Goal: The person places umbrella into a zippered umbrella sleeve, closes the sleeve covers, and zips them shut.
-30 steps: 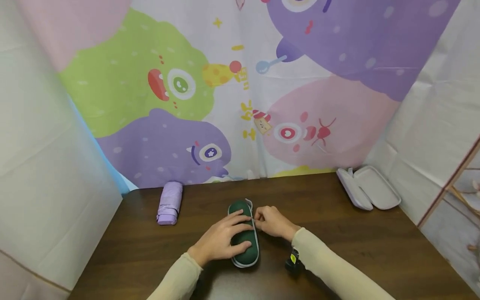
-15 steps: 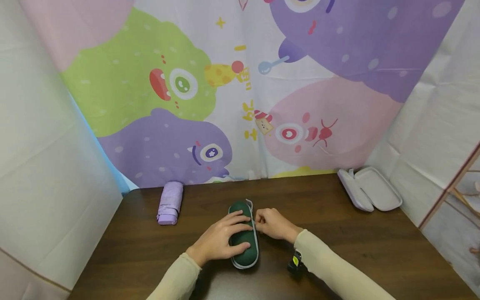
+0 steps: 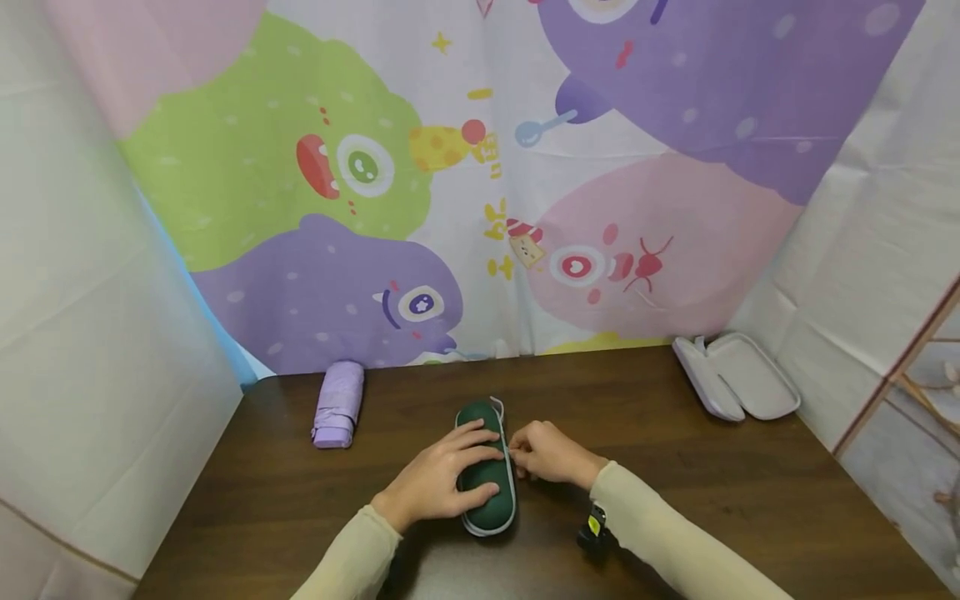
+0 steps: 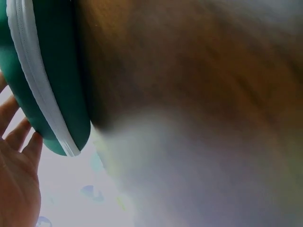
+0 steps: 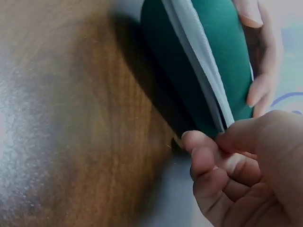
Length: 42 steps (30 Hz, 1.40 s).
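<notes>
A green zippered case (image 3: 487,471), laid 12-to-6 o'clock, is pressed under the flat left hand (image 3: 437,481) and pinched at its 3 o'clock edge by the right hand (image 3: 549,454).

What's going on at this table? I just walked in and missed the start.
A person is working on a green zippered case lying on the dark wooden table. The left hand rests flat on top of it, while the right hand pinches at its grey zipper edge. A folded lilac umbrella and an open pale case lie untouched near the backdrop.
</notes>
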{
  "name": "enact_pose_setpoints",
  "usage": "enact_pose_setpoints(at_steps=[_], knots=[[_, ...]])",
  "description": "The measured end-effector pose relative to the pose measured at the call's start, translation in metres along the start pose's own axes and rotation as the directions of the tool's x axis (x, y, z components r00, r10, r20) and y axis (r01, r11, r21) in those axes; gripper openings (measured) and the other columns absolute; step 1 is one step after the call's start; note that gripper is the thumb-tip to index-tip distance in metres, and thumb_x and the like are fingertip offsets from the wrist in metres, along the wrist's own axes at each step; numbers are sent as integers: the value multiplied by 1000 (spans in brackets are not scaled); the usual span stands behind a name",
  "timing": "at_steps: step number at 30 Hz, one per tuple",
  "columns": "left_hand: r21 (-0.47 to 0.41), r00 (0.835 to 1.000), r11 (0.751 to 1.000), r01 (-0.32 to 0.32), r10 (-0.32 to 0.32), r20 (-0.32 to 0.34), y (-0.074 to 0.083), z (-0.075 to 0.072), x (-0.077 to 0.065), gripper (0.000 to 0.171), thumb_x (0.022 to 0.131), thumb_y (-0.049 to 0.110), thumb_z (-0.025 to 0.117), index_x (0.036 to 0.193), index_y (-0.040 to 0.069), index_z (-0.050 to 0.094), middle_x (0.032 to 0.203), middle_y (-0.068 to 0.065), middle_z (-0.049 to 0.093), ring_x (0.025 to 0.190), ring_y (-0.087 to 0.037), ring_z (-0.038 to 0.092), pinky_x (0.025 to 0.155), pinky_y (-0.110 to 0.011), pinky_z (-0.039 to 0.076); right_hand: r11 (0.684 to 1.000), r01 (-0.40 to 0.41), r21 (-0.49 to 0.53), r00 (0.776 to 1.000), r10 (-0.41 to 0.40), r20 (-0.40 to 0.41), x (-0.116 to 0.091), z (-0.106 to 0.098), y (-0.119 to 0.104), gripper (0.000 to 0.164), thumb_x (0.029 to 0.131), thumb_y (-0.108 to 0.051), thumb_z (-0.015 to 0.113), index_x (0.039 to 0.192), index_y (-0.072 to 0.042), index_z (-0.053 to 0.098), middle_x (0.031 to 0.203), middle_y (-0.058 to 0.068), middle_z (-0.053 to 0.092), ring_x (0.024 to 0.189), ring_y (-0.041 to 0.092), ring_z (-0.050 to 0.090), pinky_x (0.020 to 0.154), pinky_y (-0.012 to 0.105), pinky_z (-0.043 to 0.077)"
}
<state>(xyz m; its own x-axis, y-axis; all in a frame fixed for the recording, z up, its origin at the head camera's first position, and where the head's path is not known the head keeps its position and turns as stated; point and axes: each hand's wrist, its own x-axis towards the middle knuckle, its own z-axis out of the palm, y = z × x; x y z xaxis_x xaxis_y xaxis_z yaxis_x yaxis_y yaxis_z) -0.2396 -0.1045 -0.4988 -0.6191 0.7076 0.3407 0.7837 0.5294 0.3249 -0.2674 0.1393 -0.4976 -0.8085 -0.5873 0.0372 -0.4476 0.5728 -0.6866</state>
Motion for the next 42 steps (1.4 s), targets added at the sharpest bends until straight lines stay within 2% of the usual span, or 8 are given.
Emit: enact_pose_setpoints(at_steps=[5,10,14,18,34,42], knots=[[1,999,1000,15,-15,28,-1,-2,0,47,97,55,63,132,25,69,150,1,56,151,-29,40,117,-49,41,999,22,-35,1000,-22,0,1,0,-1,19,97,-2,60,86,-8,74,65,-2,66,51,5,57,50,23,50],[-4,998,1000,14,-14,59,0,-6,2,48,96,57,64,131,24,70,149,1,58,149,-29,42,118,-48,41,999,1,-33,1000,0,8,-1,3,-1,17,95,-6,62,82,-12,71,63,-6,62,50,6,56,49,24,50],[0,999,1000,-2,2,51,-2,-9,3,48,95,58,64,129,23,71,148,0,59,147,-30,45,116,-49,42,1000,-9,1,1000,9,24,-3,3,-3,18,95,-5,60,81,-11,69,63,-5,61,50,6,57,49,25,51],[-3,998,1000,11,-11,62,-3,-9,3,50,95,59,64,130,24,70,149,1,58,148,-30,44,117,-48,42,1000,1,13,1000,-1,30,-4,2,-3,18,96,-4,60,83,-10,69,65,-3,62,52,7,57,49,25,51],[-54,997,998,19,-15,79,-4,-5,3,51,96,56,64,132,21,70,151,-2,57,150,-30,40,117,-48,41,1000,31,1,997,-31,75,-13,4,0,19,97,-5,62,82,-13,70,64,-7,61,51,3,55,50,23,50],[-49,997,999,21,-17,76,-4,-5,4,50,95,56,65,131,22,70,150,-1,57,150,-29,41,118,-47,41,999,44,10,996,-45,78,-16,5,1,19,95,-4,64,81,-13,71,65,-9,60,52,2,54,51,21,48]])
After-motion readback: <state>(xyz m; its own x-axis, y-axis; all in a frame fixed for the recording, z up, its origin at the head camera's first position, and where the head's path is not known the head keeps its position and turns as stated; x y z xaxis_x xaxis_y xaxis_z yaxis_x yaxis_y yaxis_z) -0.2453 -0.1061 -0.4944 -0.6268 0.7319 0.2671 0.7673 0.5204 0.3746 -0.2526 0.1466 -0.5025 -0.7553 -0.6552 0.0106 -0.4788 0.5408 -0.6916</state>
